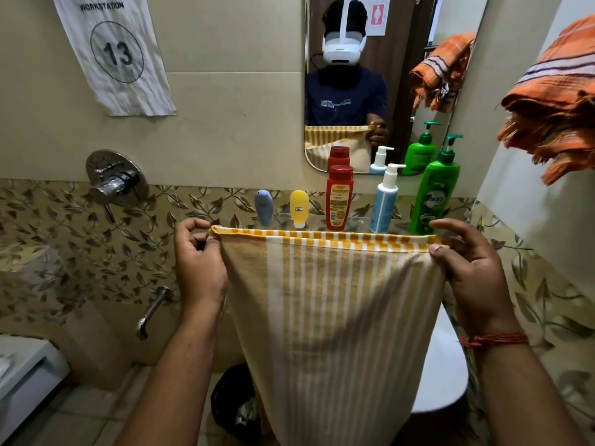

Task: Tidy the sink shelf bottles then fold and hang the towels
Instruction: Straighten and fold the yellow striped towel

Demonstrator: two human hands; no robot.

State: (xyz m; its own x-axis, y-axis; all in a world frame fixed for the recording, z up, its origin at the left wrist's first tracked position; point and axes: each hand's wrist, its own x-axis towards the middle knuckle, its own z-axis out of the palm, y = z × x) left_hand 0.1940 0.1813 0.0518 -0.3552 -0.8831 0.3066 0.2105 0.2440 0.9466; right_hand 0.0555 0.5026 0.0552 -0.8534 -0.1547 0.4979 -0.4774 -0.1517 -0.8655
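Before the mirror [396,75], your left hand [198,268] and right hand [470,268] each pinch a top corner of the yellow striped towel [331,300], stretched flat between them. It hangs down, covering most of the sink [450,365], and its lower end is cut off. Behind its top edge, five bottles stand in a row, their bases hidden: grey tube [264,206], yellow tube [299,207], red bottle [339,197], blue pump bottle [384,201], green pump bottle [438,191]. An orange towel [553,107] hangs at right, partly cropped.

Woven cloth, matt, with yellow and white stripes: the towel [331,304]. Coarse orange cloth with frayed edges: the hanging towel [553,101]. Glossy plastic: the red bottle [339,198] and green pump bottle [437,194]. Polished chrome metal: the wall valve [114,178]. Creased matt paper: the workstation sign [114,53]. Glossy patterned tile: the wall band [80,252].
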